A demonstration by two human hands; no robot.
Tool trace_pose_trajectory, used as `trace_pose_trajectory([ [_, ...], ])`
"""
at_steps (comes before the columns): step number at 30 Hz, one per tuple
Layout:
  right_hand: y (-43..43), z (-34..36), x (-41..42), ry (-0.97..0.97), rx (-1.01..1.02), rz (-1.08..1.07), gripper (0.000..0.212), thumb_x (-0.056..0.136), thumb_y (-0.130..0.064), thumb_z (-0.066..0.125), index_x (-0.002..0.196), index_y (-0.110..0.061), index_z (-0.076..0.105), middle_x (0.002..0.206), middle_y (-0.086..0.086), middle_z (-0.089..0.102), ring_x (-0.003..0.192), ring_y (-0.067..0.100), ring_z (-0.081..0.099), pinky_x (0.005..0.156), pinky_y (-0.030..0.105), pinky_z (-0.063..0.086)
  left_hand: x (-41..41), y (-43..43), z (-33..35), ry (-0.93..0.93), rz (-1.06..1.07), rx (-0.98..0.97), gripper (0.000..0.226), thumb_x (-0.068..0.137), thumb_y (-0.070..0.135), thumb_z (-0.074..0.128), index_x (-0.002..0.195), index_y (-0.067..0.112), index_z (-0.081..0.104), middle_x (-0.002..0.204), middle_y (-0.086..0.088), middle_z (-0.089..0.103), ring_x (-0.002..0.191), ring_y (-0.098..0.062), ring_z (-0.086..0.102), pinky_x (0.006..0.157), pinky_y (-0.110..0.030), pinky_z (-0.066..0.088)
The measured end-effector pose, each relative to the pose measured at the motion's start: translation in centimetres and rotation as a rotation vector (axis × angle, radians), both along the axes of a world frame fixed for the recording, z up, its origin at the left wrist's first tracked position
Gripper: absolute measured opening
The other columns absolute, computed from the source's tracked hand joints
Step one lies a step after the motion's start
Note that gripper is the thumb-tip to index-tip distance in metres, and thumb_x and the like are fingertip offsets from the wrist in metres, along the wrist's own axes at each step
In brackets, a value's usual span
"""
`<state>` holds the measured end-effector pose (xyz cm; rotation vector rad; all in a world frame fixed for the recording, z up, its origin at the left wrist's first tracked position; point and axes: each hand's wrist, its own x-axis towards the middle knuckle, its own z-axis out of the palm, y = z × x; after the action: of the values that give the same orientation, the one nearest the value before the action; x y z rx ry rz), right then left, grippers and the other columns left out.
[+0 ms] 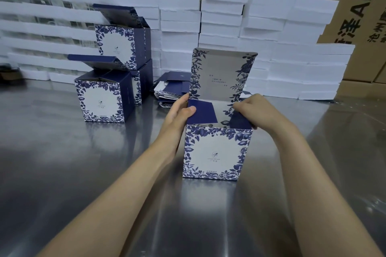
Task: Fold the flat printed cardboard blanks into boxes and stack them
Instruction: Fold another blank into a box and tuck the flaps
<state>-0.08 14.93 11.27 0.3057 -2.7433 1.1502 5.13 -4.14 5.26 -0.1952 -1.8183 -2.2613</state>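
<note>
Your table (62, 173) is smooth grey steel, shiny enough to throw blurred reflections of what stands on it. Right in front of you a blue-and-white flowered box (217, 152) stands upright on the steel, its tall lid flap raised at the back. Further off to your left a second box (102, 102) of the same print stands with its top flaps up. Just behind that is a two-high stack of boxes (144, 77), the lower one resting on the table. Between this stack and the near box lies a loose, untidy pile of flat blanks (167, 92). Along the far side, white foam slabs (292, 69) are piled in many columns, with the bottom slabs on the steel.
</note>
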Motion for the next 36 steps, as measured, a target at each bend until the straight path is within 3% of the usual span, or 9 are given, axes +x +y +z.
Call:
trace_pose_trajectory([
  [7, -0.8, 0.9, -0.9, -0.043, 0.100, -0.029, 0.046, 0.084, -0.017, 0.053, 0.043, -0.015, 0.032, 0.031, -0.004, 0.035, 0.034, 0.015, 0.029, 0.048, 0.027, 0.025, -0.8, -0.4, 0.0, -0.006, 0.009, 0.017, 0.044, 0.073, 0.037, 0.062, 0.116, 0.041, 0.059, 0.136, 0.002, 0.058, 0.128, -0.019, 0.053, 0.113, -0.043, 0.036],
  [12, -0.4, 1.4, -0.7, -0.157, 0.054, -0.036, 0.038, 0.086, -0.021, 0.050, 0.053, -0.016, 0.031, 0.032, -0.005, 0.033, 0.026, 0.012, 0.024, 0.030, 0.013, 0.019, -0.7, -0.5, -0.2, -0.007, -0.068, 0.024, 0.050, 0.065, 0.037, 0.066, 0.115, 0.040, 0.059, 0.141, -0.001, 0.053, 0.132, -0.023, 0.047, 0.114, -0.049, 0.032],
  [20, -0.6, 0.7, -0.6, -0.149, -0.030, -0.057, 0.035, 0.088, -0.021, 0.047, 0.057, -0.018, 0.029, 0.034, -0.008, 0.031, 0.027, 0.009, 0.022, 0.031, 0.012, 0.016, -0.6, -0.9, 0.2, -0.010, -0.108, 0.005, 0.060, 0.054, 0.046, 0.067, 0.113, 0.039, 0.060, 0.144, -0.002, 0.050, 0.135, -0.026, 0.044, 0.115, -0.050, 0.029],
  [22, -0.7, 0.7, -0.7, -0.124, -0.036, -0.053, 0.035, 0.089, -0.019, 0.048, 0.057, -0.018, 0.033, 0.044, -0.003, 0.039, 0.036, 0.011, 0.032, 0.038, 0.016, 0.026, -0.7, -0.8, 0.2, 0.005, -0.047, -0.017, 0.059, 0.059, 0.043, 0.068, 0.117, 0.038, 0.059, 0.139, 0.000, 0.054, 0.131, -0.022, 0.049, 0.114, -0.045, 0.034],
  [24, -0.9, 0.8, -0.6, -0.145, -0.052, -0.044, 0.027, 0.092, -0.024, 0.052, 0.067, -0.016, 0.047, 0.066, 0.003, 0.052, 0.056, 0.016, 0.047, 0.053, 0.023, 0.038, -1.2, -0.6, 0.0, 0.041, 0.047, -0.006, 0.052, 0.076, 0.030, 0.069, 0.125, 0.032, 0.056, 0.129, 0.006, 0.058, 0.118, -0.009, 0.058, 0.102, -0.027, 0.045],
  [27, -1.2, 1.1, 0.0, -0.231, 0.018, 0.003, 0.034, 0.094, -0.039, 0.051, 0.070, -0.016, 0.050, 0.051, -0.004, 0.053, 0.039, 0.010, 0.048, 0.041, 0.016, 0.034, -1.4, -0.7, 0.0, 0.064, 0.150, 0.037, 0.043, 0.093, 0.014, 0.059, 0.131, 0.030, 0.049, 0.116, 0.014, 0.054, 0.104, 0.002, 0.061, 0.081, -0.012, 0.048],
  [29, -1.1, 1.5, 0.4, -0.248, 0.144, 0.008, 0.038, 0.093, -0.045, 0.049, 0.072, -0.014, 0.047, 0.046, 0.000, 0.047, 0.034, 0.014, 0.044, 0.036, 0.016, 0.029, -1.4, -0.7, 0.0, 0.058, 0.165, 0.041, 0.044, 0.094, 0.014, 0.058, 0.134, 0.029, 0.048, 0.119, 0.012, 0.053, 0.110, 0.000, 0.057, 0.088, -0.014, 0.047],
  [32, -1.1, 2.0, 0.9, -0.267, 0.249, 0.000, 0.041, 0.095, -0.050, 0.044, 0.081, -0.012, 0.047, 0.054, 0.006, 0.051, 0.046, 0.019, 0.052, 0.044, 0.022, 0.032, -1.1, -0.7, 0.1, 0.050, 0.180, 0.041, 0.044, 0.093, 0.015, 0.059, 0.135, 0.027, 0.048, 0.130, 0.002, 0.053, 0.121, -0.010, 0.055, 0.103, -0.024, 0.043],
  [36, -0.7, 2.7, 1.8, -0.300, 0.314, 0.013, 0.042, 0.096, -0.051, 0.045, 0.078, -0.013, 0.049, 0.050, 0.003, 0.057, 0.049, 0.019, 0.053, 0.047, 0.023, 0.034, -1.0, -0.6, 0.1, 0.039, 0.187, 0.056, 0.039, 0.093, 0.013, 0.060, 0.127, 0.030, 0.052, 0.122, 0.014, 0.056, 0.118, -0.006, 0.057, 0.103, -0.025, 0.044],
])
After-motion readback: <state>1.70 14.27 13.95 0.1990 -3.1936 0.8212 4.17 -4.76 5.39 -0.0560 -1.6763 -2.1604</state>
